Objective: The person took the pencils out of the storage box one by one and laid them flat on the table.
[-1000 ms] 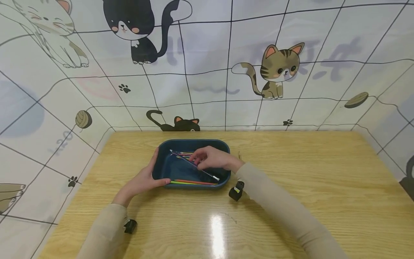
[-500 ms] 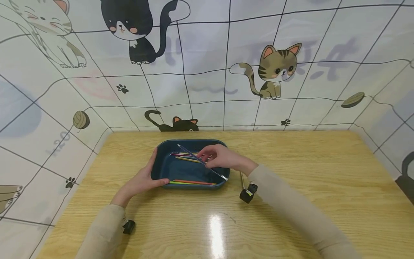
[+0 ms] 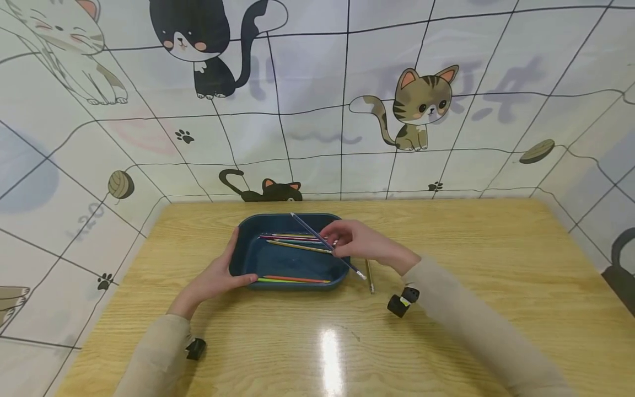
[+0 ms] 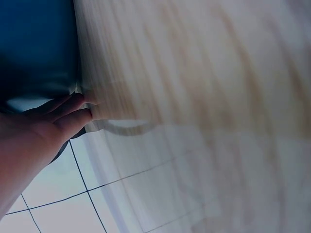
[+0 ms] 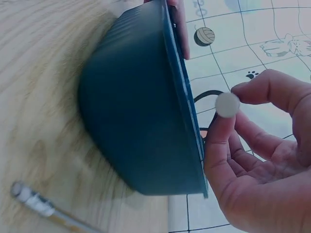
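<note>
My right hand pinches a dark blue pencil between thumb and fingers, over the right side of a dark blue plastic basin. The pencil slants, its white eraser end sticking out past the basin's near right corner and its other end reaching the far rim. At the basin's left side my left hand grips the corner, thumb on the near rim and fingers along the outer wall. Several pencils lie at the back inside the basin. A green pencil and an orange pencil lie along its near side.
A yellowish pencil with a metal-banded eraser end lies on the wooden table, just right of the basin. Behind the table hangs a white cat-patterned sheet. A dark shape stands at the far right edge.
My right hand has moved right and lifted the dark blue pencil up from inside the basin, its eraser end now past the rim. My left hand stays at the basin's left corner.
</note>
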Tool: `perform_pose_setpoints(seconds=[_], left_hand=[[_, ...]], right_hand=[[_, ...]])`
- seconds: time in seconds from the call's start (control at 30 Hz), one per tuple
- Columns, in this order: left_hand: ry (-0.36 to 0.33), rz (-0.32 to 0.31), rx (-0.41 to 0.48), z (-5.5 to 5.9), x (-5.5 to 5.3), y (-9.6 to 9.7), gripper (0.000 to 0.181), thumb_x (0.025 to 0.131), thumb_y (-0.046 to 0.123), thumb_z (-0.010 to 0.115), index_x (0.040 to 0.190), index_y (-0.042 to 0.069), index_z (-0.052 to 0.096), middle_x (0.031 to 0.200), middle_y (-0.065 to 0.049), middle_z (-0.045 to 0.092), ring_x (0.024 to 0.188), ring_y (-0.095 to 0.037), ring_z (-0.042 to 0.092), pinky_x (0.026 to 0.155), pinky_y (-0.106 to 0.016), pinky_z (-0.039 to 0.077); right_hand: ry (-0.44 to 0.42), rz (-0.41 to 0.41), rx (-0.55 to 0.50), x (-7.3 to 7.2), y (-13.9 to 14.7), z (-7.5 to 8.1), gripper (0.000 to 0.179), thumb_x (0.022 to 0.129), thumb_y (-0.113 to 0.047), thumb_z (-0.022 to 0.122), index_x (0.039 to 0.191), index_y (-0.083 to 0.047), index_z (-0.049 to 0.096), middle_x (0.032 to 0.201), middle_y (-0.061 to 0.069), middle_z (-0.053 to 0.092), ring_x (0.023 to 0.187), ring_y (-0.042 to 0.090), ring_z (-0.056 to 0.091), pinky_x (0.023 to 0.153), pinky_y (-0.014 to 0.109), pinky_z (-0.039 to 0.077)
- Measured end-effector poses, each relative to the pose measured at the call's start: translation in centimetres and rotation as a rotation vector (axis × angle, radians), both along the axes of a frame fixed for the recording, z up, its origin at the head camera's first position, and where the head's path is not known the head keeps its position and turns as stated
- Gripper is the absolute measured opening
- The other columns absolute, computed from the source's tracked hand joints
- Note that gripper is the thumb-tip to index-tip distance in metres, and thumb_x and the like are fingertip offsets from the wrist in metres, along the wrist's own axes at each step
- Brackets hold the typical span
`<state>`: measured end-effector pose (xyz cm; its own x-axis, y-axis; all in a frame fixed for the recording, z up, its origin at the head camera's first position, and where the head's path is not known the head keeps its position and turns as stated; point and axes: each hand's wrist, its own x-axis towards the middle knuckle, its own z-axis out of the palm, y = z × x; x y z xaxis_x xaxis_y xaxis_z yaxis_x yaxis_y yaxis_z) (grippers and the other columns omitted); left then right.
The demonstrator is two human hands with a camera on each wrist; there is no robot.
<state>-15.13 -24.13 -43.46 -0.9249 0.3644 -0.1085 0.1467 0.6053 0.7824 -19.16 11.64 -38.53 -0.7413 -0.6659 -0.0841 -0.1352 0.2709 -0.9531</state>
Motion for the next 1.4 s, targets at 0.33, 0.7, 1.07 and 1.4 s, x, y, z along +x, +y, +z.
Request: perform_pose_setpoints(seconds=[0.33,0.7,1.07,1.4], left_hand=[[0.000,0.000,-0.004,0.0,0.0,0.0,0.117,0.083,0.033,0.077,0.154,0.018,-0.014,0.158,-0.023,-0.003,0.140,-0.047,0.011,0.108,-0.061,0.017],[0.011,-0.009,-0.001,0.0,-0.1,-0.2,0.116,0.083,0.033,0.077,0.154,0.016,-0.014,0.158,-0.024,-0.003,0.140,-0.048,0.010,0.108,-0.062,0.016],[0.008,-0.004,-0.015,0.1,0.0,-0.1,0.117,0.082,0.035,0.077,0.154,0.016,-0.014,0.157,-0.025,-0.001,0.139,-0.049,0.012,0.108,-0.062,0.018],[-0.001,-0.009,0.006,0.0,-0.1,-0.1,0.117,0.082,0.033,0.077,0.154,0.016,-0.014,0.157,-0.025,-0.002,0.140,-0.048,0.010,0.108,-0.062,0.017]], right_hand=[[-0.010,-0.082,0.001,0.4,2.4,-0.5,0.038,0.086,0.002,0.061,0.123,0.002,0.056,0.101,0.012,0.057,0.085,0.024,0.056,0.075,0.033,0.047],[-0.034,-0.151,-0.007,0.9,4.7,-1.2,0.042,0.086,0.001,0.058,0.127,0.004,0.052,0.109,0.027,0.054,0.087,0.026,0.056,0.077,0.032,0.049],[-0.050,-0.250,0.004,1.7,6.9,-2.6,0.046,0.083,0.001,0.056,0.127,0.008,0.048,0.109,0.028,0.052,0.086,0.022,0.057,0.078,0.032,0.050],[-0.099,-0.304,0.010,1.9,8.3,-4.2,0.047,0.083,0.002,0.058,0.128,0.009,0.045,0.106,0.020,0.052,0.086,0.022,0.056,0.077,0.032,0.051]])
